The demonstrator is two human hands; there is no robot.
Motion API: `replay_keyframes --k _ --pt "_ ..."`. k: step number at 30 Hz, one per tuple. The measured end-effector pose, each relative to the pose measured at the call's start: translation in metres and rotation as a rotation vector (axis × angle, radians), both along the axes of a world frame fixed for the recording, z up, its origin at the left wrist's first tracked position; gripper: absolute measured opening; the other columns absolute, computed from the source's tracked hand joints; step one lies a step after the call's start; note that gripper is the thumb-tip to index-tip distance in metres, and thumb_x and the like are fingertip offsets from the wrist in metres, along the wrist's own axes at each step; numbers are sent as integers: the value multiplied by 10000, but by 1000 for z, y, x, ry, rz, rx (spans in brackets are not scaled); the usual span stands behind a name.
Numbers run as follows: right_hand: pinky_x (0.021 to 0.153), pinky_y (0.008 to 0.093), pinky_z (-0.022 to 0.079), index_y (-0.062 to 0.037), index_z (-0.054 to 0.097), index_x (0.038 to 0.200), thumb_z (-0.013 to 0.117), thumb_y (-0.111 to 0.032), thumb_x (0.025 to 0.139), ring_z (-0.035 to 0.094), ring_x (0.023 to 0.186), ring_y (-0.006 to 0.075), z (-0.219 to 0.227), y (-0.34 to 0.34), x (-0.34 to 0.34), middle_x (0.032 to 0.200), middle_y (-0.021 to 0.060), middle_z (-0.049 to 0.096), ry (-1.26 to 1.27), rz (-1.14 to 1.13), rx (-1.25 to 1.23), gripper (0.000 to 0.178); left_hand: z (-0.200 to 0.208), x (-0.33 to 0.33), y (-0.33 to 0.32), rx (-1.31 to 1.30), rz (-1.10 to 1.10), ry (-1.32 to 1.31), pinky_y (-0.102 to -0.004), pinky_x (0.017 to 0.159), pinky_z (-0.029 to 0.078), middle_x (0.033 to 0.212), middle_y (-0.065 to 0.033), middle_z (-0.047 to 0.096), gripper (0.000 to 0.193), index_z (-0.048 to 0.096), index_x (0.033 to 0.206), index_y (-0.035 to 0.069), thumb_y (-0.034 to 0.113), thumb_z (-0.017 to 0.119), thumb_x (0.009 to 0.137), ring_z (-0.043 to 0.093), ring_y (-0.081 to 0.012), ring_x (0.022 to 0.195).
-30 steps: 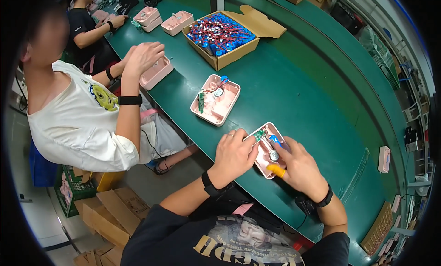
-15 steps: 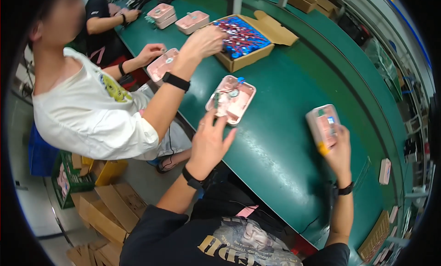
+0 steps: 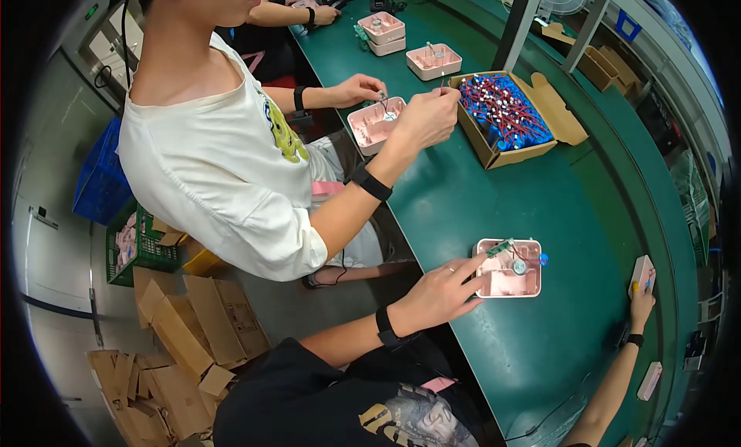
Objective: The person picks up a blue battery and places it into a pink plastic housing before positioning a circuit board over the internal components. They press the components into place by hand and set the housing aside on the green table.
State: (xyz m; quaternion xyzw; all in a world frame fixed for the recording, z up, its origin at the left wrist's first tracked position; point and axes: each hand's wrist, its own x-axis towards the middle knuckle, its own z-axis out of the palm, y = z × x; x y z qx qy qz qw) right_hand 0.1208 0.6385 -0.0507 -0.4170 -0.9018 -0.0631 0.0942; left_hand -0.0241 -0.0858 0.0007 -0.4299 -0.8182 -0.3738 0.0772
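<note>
Presently, in the head view, the person's left hand (image 3: pixel 436 296) reaches over the near left side of an open, pale pink plastic tray (image 3: pixel 503 292) on the glossy green desk (image 3: pixel 502 208). Its fingers are parted, with the tips at the tray's left wall; whether they grip that wall cannot be told. A narrow green circuit board (image 3: pixel 500 248) lies across the tray's far rim, a round silver disc (image 3: pixel 519 268) sits inside, and red wires lead to a small blue component (image 3: pixel 544 259) at the right rim.

Far to the right, the person's right hand (image 3: pixel 641 305) has its fingers, one capped in yellow, closed around the near end of a second pale pink plastic case (image 3: pixel 644 269). A slim pink case (image 3: pixel 650 380) lies nearer the person.

Beyond the tray stands an open brown cardboard box (image 3: pixel 505 160) of blue cylinders with red wires (image 3: pixel 505 111). A co-worker in a white T-shirt (image 3: pixel 224 161) bends over another pink tray (image 3: pixel 367 142).
</note>
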Motion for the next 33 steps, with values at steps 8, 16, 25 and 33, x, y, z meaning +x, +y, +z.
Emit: replay_keyframes --k 8,16,25,33 --pt "1085 438 492 -59 658 1373 697 -107 971 626 1257 369 108 -325 -98 1344 168 674 345 794 -466 407 39 -38 -38 91 131 -106 -484 999 557 1356 -210 630 364 686 1187 51 199 803 877 641 -414 1212" --pt "991 378 517 -42 698 1273 769 -122 932 649 1129 317 104 -412 -87 1221 146 665 280 1243 -721 357 22 -51 49 -15 78 -267 -437 987 542 1257 -194 661 258 733 1140 41 222 745 958 654 -381 1170" --pt "914 351 504 -29 685 1272 670 -89 1003 648 1020 277 96 -373 -90 1148 132 667 339 907 -1355 275 -2 -72 79 57 -204 -318 -431 1057 493 1286 -166 665 169 756 1056 77 230 709 1004 617 -362 1224" --pt "983 370 540 -37 679 1305 670 -8 958 664 1128 333 71 -325 -74 1249 166 668 466 979 -410 348 -10 -85 152 -53 -283 -516 -462 1163 386 1351 -139 666 237 773 1039 85 287 649 1034 521 -347 1357"
